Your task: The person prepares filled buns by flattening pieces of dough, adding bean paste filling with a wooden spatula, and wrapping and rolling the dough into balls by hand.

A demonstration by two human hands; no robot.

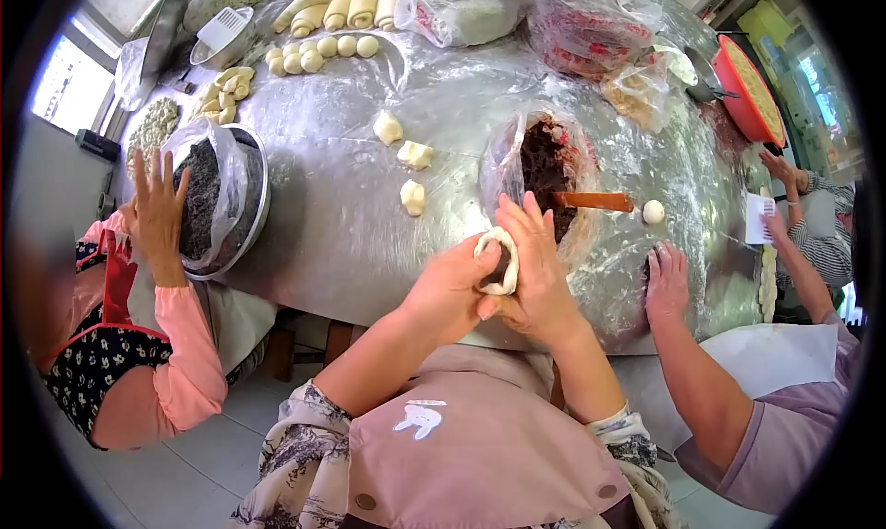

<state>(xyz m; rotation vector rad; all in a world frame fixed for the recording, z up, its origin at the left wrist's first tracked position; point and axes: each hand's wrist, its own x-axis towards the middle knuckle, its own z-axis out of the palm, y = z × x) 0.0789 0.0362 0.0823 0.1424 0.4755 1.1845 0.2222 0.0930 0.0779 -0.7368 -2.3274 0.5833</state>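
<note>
Dough wrapper (511,263) with dark filling (500,268) sits mid-frame, held by both hands. Left hand (452,285) curls part-closed round its left side, thumb at rim; right hand (537,275) cups the right side, fingers nearly straight. Can't tell underside grip. Probably best: light, even pressure, rim clean of filling, no stretching thin.

Bright, soft daylight; pale-framed rectangular window (66,77) at upper left blown out. Pale glare across silvery, flour-dusted metal bench (346,192). Strong fisheye curve, black rounded corners. Bare left hand (448,286) and right hand (543,289) fairly crisp; far-left edge smeared.
</note>
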